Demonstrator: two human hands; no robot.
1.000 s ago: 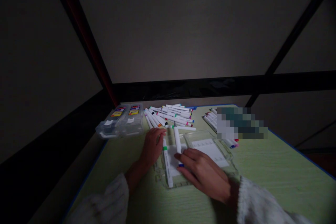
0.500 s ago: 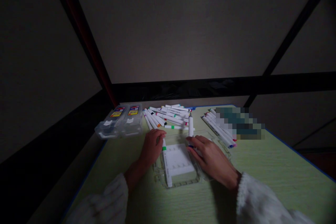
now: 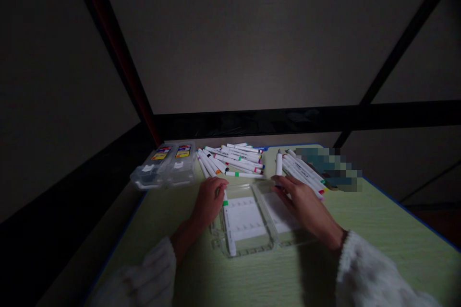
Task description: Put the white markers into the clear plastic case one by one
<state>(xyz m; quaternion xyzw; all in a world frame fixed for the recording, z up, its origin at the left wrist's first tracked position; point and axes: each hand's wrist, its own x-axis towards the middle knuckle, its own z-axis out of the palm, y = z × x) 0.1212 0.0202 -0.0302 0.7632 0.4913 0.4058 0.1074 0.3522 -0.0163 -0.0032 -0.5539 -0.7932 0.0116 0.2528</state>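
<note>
One green-banded marker point(image 3: 228, 223) was set along the left side of the open case point(image 3: 252, 251), and no other was seen in that half. Another marker point(image 3: 279, 165), slim and grey-ended, was held upright by the right hand point(image 3: 306, 204), its fingers pinched around the lower end. The left hand point(image 3: 209, 196) was half curled at the banded marker's far end; whether it was gripped cannot be told. A loose pile point(image 3: 241, 165) and a side bunch point(image 3: 302, 172) were left outside on the grained worktop point(image 3: 201, 273). Clear, rigid plastic with rounded corners was shown around a white panel point(image 3: 247, 220).
</note>
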